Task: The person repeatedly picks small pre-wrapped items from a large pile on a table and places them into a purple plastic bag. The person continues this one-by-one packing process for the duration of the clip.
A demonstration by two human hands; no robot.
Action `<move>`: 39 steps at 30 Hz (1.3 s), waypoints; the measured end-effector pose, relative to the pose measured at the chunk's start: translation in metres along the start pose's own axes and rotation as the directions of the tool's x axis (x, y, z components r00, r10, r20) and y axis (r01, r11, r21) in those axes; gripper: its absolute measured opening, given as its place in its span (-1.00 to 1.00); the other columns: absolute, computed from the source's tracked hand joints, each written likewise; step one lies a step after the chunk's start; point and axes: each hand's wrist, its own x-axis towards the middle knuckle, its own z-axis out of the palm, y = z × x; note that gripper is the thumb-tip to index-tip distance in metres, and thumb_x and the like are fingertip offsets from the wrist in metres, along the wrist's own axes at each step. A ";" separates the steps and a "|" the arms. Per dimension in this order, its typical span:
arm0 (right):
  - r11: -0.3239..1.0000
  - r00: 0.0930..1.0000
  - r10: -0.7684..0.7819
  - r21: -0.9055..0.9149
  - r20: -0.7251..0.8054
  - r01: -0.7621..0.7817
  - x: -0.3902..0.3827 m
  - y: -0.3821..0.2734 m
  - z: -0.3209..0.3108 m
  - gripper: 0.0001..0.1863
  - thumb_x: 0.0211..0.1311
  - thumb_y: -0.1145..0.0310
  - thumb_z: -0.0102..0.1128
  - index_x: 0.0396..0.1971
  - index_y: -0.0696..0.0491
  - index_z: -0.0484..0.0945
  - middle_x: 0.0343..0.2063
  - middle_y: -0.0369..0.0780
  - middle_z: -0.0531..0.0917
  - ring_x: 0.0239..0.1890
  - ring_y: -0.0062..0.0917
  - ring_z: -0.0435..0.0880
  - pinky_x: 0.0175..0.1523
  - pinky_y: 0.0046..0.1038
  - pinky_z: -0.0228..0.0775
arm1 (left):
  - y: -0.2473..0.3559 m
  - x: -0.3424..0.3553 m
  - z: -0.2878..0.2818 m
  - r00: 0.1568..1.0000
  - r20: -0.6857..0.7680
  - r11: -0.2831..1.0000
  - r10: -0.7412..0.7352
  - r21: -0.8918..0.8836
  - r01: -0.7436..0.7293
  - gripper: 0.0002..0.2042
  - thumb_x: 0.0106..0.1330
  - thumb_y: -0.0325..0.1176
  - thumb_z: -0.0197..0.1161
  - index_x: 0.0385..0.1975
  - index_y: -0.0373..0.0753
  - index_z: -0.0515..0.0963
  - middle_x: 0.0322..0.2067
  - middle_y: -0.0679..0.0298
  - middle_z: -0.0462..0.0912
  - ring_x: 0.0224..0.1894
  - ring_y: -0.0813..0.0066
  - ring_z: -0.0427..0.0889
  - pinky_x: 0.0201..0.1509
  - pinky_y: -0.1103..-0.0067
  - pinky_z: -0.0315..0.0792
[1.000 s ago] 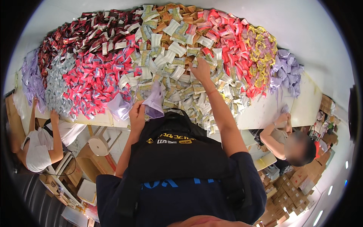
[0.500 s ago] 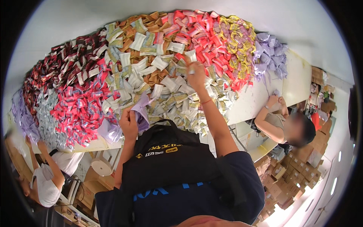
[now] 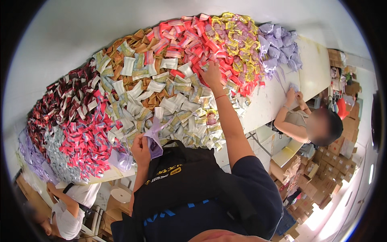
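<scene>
My left hand (image 3: 140, 151) is closed on the edge of a pale purple drawstring pouch (image 3: 155, 140), holding it upright with its mouth gaping, just above my black bag (image 3: 177, 165). My right hand (image 3: 211, 76) reaches far over the heap, fingers curled down among small red packets (image 3: 197, 52) and white-and-green packets (image 3: 193, 94). Whatever its fingertips hold is too small to make out. Another purple pouch (image 3: 121, 160) lies at the table's near edge, left of my left hand.
Nearby lie dark red packets (image 3: 66, 99), pink packets (image 3: 86, 141), brown packets (image 3: 139, 46), yellow-edged packets (image 3: 238, 36) and filled purple pouches (image 3: 278, 44). Co-workers' hands (image 3: 293, 98) are at the right and left ends of the white table (image 3: 266, 107). Cartons (image 3: 330, 165) stand at right.
My right hand has moved from the pale packets to the red ones, its fingers curling down. My left hand still holds the purple pouch. The whole view has shifted and turned slightly.
</scene>
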 end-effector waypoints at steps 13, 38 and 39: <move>0.948 0.960 -0.058 -0.285 0.273 0.138 0.151 0.108 -0.022 -0.51 -0.12 0.25 0.26 -0.06 -0.13 0.47 -0.25 -0.12 0.58 -0.23 -0.22 0.58 -0.15 -0.23 0.44 | 0.011 0.013 0.010 0.997 -0.078 0.993 -0.010 0.115 0.019 -0.88 0.26 -0.42 0.14 -0.36 -0.35 0.52 -0.67 0.54 0.32 -0.61 0.85 0.18 -0.57 0.77 0.05; -0.204 0.180 -0.255 0.129 0.950 -0.970 -0.218 -0.187 -0.144 -0.91 0.01 0.46 -0.04 -0.53 0.12 0.46 -0.60 -0.19 0.54 -0.57 -0.42 0.55 -0.47 -0.42 0.40 | 0.027 -0.068 0.019 0.941 0.015 0.941 0.337 0.029 -0.337 -0.86 0.20 -0.42 0.15 -0.31 -0.29 0.59 -0.55 0.17 0.60 -0.55 0.42 0.57 -0.48 0.60 0.39; -0.516 0.146 -0.410 -0.097 0.900 -0.851 -0.219 -0.184 -0.138 -0.88 0.07 0.43 -0.10 -0.57 0.10 0.41 -0.59 -0.21 0.50 -0.60 -0.44 0.51 -0.50 -0.49 0.39 | 0.026 -0.075 0.020 0.944 0.034 0.944 0.328 0.027 -0.329 -0.87 0.20 -0.43 0.15 -0.32 -0.29 0.58 -0.51 0.15 0.61 -0.51 0.34 0.59 -0.44 0.57 0.41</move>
